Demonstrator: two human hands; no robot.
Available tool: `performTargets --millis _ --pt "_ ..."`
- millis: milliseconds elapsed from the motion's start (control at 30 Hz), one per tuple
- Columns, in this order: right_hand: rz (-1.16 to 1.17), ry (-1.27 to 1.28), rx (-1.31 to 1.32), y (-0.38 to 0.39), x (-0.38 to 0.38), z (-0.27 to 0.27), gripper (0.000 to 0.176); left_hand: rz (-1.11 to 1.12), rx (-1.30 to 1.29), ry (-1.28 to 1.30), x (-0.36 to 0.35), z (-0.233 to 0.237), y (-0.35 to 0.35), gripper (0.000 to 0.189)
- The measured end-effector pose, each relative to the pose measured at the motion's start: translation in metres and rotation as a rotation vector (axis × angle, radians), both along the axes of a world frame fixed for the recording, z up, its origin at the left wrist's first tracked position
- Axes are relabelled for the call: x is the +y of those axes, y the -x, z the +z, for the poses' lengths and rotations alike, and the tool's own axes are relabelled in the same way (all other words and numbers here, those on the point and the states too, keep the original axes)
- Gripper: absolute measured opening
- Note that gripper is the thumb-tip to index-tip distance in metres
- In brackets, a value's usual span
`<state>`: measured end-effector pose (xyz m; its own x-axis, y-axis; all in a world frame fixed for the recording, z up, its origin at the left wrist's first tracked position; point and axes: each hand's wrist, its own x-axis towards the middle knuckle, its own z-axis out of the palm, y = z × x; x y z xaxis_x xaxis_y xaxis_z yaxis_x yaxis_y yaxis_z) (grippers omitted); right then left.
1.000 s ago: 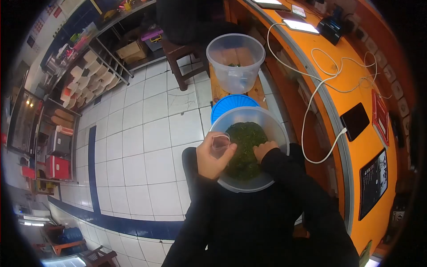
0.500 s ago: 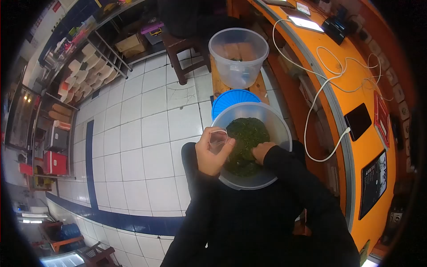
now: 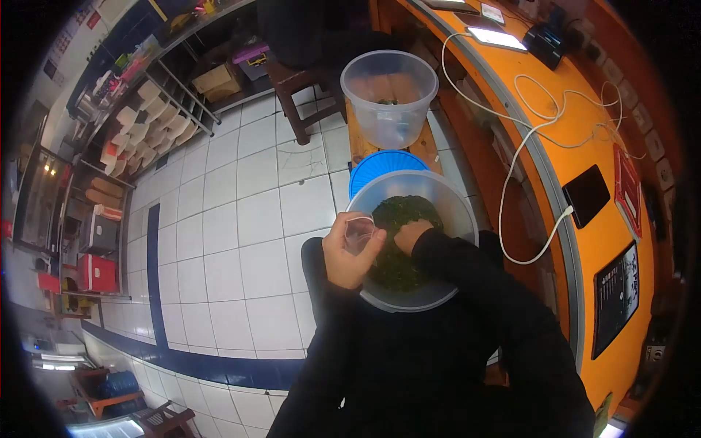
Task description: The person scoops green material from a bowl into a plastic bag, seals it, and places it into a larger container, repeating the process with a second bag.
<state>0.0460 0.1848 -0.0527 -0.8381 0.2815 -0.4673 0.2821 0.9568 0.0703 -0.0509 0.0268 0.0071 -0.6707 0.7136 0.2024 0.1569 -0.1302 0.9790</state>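
Observation:
My left hand [image 3: 349,255] is closed around a small clear plastic cup [image 3: 359,229], its mouth tilted up at the left rim of a large translucent tub [image 3: 466,212]. Inside that tub lies a dark green, finely chopped leafy mixture [image 3: 398,274]. My right hand [image 3: 413,236] reaches in from the right, knuckles up, its fingers curled into the greens; the fingertips are hidden. The tub sits between my knees. A blue ribbed lid [image 3: 383,164] lies just behind its far rim.
A second translucent tub [image 3: 391,120] stands on a wooden bench [image 3: 358,139], some dark bits inside. To the right, an orange counter [image 3: 544,171] carries a phone [image 3: 586,196], a tablet [image 3: 615,299] and a looping white cable [image 3: 509,186]. A brown stool [image 3: 301,128] with a seated person is ahead.
My right hand has shifted left and slightly away from me within the tub, over the greens. The left hand and cup stay nearly still. The view has shifted slightly.

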Motion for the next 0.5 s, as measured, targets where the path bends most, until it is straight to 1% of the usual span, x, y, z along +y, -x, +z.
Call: performTargets --millis 33,67,133,167,233,267,333,433,500 --pt "0.021 0.077 -0.051 0.002 -0.003 -0.002 0.018 0.002 0.004 0.001 0.0 0.0 0.001 0.031" --pt "0.026 0.08 -0.051 0.001 0.001 -0.002 0.018 -0.001 0.008 -0.002 -0.001 0.0 0.002 0.03" --pt "0.014 -0.004 0.063 -0.005 0.017 0.011 0.02 0.001 0.005 -0.007 -0.002 -0.002 0.001 0.03" --pt "0.015 -0.006 0.062 -0.007 0.02 0.017 0.02 -0.002 0.01 -0.009 -0.002 -0.003 0.002 0.029" --pt "-0.07 -0.001 0.119 -0.011 0.025 0.029 0.021 -0.007 0.017 -0.016 -0.001 -0.003 0.002 0.029" --pt "-0.072 -0.004 0.12 -0.009 0.022 0.028 0.021 -0.012 0.004 -0.022 0.0 -0.002 0.001 0.029" --pt "-0.04 0.006 -0.009 -0.005 0.008 0.017 0.019 -0.022 -0.008 -0.032 0.003 -0.002 -0.001 0.029" --pt "0.008 0.065 -0.031 -0.003 -0.007 0.004 0.018 -0.013 -0.02 -0.036 0.001 -0.006 0.002 0.03" --pt "0.012 0.052 0.02 -0.007 0.005 0.012 0.018 -0.015 0.074 -0.001 -0.003 -0.01 0.005 0.031"
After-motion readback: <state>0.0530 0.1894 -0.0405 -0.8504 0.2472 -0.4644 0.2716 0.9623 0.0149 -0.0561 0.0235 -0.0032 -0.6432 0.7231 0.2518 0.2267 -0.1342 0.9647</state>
